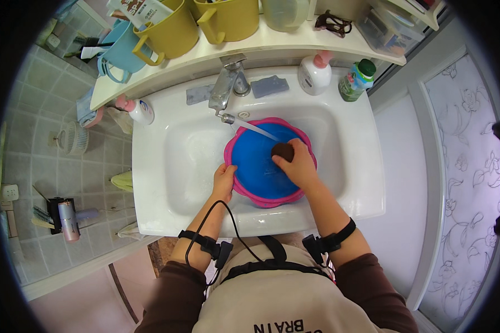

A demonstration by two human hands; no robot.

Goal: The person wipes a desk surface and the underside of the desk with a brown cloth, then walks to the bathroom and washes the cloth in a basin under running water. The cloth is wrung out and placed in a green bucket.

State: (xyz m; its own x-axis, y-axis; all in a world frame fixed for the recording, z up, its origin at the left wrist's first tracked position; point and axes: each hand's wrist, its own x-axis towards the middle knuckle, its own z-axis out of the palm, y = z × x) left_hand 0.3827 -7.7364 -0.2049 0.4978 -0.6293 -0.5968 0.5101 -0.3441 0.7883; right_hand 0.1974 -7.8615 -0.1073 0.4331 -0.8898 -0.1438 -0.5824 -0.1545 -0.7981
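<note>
A round plastic basin (256,166), blue inside with a wavy pink rim, sits in the white washbasin (191,166). My left hand (223,180) grips its rim at the left, thumb on top. Over the basin's right side, my right hand (296,161) holds a dark brown rounded object (283,152); whether it is a sponge or a brush I cannot tell. From the nozzle of the chrome faucet (225,89), a stream of water (256,129) runs down into the basin close to that object. Straps with black devices sit on both forearms.
Grey slabs (270,86) flank the faucet. A white pump bottle (315,75) and a green-capped bottle (356,81) stand back right, another pump bottle (142,112) back left. Above, a shelf (208,50) bears yellow mugs (173,35), a blue mug (123,50) and a brown hair claw (333,24).
</note>
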